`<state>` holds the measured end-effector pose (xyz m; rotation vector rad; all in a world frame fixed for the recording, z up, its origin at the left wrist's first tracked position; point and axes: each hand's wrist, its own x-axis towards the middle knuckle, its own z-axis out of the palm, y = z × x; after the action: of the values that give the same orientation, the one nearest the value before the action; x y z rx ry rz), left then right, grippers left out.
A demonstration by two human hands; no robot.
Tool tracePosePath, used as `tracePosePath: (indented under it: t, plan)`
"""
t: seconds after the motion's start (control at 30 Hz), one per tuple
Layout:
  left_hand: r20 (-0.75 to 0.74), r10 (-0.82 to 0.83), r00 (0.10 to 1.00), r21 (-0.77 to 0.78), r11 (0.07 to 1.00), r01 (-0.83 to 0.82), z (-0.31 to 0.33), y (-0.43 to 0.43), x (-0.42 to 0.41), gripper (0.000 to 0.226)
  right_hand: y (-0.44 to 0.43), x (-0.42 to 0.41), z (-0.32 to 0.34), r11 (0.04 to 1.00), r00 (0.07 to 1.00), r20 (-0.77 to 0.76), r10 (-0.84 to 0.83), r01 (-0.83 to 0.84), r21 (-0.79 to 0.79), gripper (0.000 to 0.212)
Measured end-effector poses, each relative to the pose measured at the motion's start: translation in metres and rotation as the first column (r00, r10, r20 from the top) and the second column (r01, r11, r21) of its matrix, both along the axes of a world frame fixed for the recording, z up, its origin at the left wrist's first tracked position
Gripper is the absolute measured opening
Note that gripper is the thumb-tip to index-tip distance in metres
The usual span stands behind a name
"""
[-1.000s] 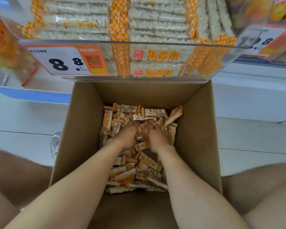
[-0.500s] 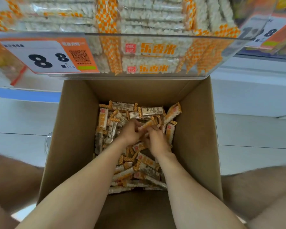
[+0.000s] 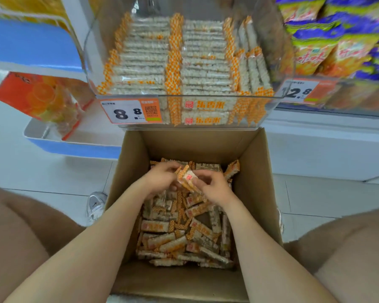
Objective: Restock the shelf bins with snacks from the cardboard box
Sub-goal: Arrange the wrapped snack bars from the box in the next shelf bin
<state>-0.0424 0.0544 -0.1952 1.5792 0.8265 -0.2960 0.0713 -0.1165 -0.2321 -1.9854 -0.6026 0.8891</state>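
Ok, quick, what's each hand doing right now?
Left hand: gripping a bunch of rice snack bars.
Right hand: gripping the same bunch.

snack bars: white, orange-checked ends
cardboard box: brown
price tag: white and orange
shelf: blue

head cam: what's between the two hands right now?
A small bunch of orange-checked snack bars, gripped by the left hand and right hand, over the cardboard box. Head view.
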Motion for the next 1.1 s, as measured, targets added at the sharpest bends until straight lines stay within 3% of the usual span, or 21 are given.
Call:
tracePosePath:
  t: [0.13,0.37,0.47,0.6,0.7,0.77,0.83,0.93,1.0,1.03,1.1]
  plan:
    - [0.030,-0.076,0.997,-0.053,0.996,0.077,0.047,-0.001,-0.010,0.038,-0.004,-0.004,0.042,0.995,0.997,0.006,0.083,-0.083,0.052,0.030]
    - [0.093,-0.282,0.955,0.120,0.955,0.271,0.136,0.004,-0.022,0.020,0.000,-0.014,0.119,0.983,0.996,-0.052,0.077,-0.067,0.172,0.019]
    - [0.069,-0.394,0.916,0.219,0.902,0.372,0.188,0.005,-0.024,0.019,0.001,-0.016,0.161,0.970,0.978,-0.126,0.169,-0.142,0.198,0.024]
    - [0.201,-0.399,0.895,0.331,0.887,0.322,0.251,0.015,-0.032,0.018,0.002,-0.018,0.229,0.932,0.958,-0.148,0.246,-0.191,0.307,0.028]
    - [0.406,-0.284,0.869,0.322,0.934,0.155,0.283,0.024,-0.037,0.022,0.008,-0.016,0.272,0.893,0.986,0.059,0.158,-0.168,0.417,0.021]
    - [0.523,-0.227,0.821,0.333,0.942,0.049,0.292,0.031,-0.035,0.024,0.017,-0.012,0.292,0.909,0.952,0.301,0.053,-0.170,0.379,0.027]
    - [0.609,-0.172,0.774,0.349,0.935,-0.067,0.294,0.037,-0.030,0.025,0.028,-0.005,0.307,0.946,0.831,0.551,0.076,-0.235,0.224,0.041]
    - [0.665,-0.119,0.737,0.368,0.911,-0.185,0.288,0.045,-0.018,0.024,0.043,0.008,0.326,0.945,0.645,0.727,0.237,-0.327,-0.018,0.053]
    - [0.618,-0.163,0.769,0.515,0.824,-0.238,0.283,0.051,-0.008,0.027,0.051,0.017,0.335,0.932,0.569,0.763,0.307,-0.344,-0.118,0.053]
    - [0.558,-0.185,0.809,0.627,0.732,-0.265,0.280,0.054,-0.004,0.033,0.055,0.022,0.337,0.927,0.533,0.778,0.331,-0.337,-0.163,0.052]
    - [0.426,-0.164,0.890,0.831,0.459,-0.314,0.277,0.060,0.003,0.044,0.065,0.036,0.336,0.926,0.470,0.809,0.354,-0.299,-0.232,0.051]
